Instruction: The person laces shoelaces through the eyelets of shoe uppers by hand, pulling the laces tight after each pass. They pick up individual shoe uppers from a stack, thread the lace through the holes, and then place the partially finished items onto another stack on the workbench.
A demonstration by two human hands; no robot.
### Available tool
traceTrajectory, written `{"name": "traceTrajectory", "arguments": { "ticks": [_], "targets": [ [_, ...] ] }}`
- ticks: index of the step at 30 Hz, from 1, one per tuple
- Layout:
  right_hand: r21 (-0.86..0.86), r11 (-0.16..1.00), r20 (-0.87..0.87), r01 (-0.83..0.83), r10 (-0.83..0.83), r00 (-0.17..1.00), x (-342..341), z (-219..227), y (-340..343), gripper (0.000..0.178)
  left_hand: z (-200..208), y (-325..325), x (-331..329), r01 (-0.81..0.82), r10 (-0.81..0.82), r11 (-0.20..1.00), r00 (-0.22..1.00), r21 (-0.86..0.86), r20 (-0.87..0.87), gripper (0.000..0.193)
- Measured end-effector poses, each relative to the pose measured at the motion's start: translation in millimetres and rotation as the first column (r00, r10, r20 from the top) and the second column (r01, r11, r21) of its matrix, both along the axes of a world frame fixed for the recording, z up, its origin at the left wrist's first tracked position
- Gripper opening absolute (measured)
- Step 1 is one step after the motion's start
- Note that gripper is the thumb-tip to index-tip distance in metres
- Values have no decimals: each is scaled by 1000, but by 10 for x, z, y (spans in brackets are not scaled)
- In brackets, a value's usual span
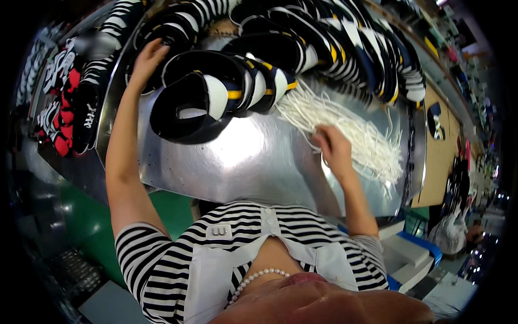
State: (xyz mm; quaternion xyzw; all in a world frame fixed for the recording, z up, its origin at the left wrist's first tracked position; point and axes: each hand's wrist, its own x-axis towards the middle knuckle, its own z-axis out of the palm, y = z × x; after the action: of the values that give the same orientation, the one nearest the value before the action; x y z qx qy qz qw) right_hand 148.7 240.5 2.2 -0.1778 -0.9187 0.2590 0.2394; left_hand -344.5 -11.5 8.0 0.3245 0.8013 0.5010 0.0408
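Note:
My left hand (149, 59) reaches to the far left of the metal table, its fingers bent against a black shoe upper (168, 33) in a row of them. Its fingertips are partly lost against the dark material. My right hand (334, 148) is at the near edge of a loose pile of white shoelaces (350, 127), fingers curled together on a lace that trails beside them. Between the hands lies a short row of black shoe uppers (186, 116) with white and yellow parts, nested one into another.
Long rows of nested uppers (372, 48) fill the far side of the metal table (226, 162). Red, white and black uppers (65, 119) lie on the left. A brown board (445, 140) carrying one piece stands at the right, with a blue and white bin (410, 254) below.

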Motion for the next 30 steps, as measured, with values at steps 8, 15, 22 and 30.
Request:
{"name": "traceTrajectory", "arguments": {
  "ticks": [8,15,22,30],
  "targets": [
    [52,977,0,207,-208,978,101,108,696,19,-103,-677,1811,47,-63,970,996,-237,-56,36],
    [-107,994,125,-35,48,991,567,188,273,21,-229,137,2355,287,-315,936,941,-203,-125,50],
    [-212,975,175,-70,108,979,1220,-168,180,18,-210,638,2370,96,-108,989,989,-111,-103,67],
    [-74,997,107,-8,16,994,631,-248,750,20,-536,1327,2436,-164,158,985,983,-50,-98,93]
  ]
}}
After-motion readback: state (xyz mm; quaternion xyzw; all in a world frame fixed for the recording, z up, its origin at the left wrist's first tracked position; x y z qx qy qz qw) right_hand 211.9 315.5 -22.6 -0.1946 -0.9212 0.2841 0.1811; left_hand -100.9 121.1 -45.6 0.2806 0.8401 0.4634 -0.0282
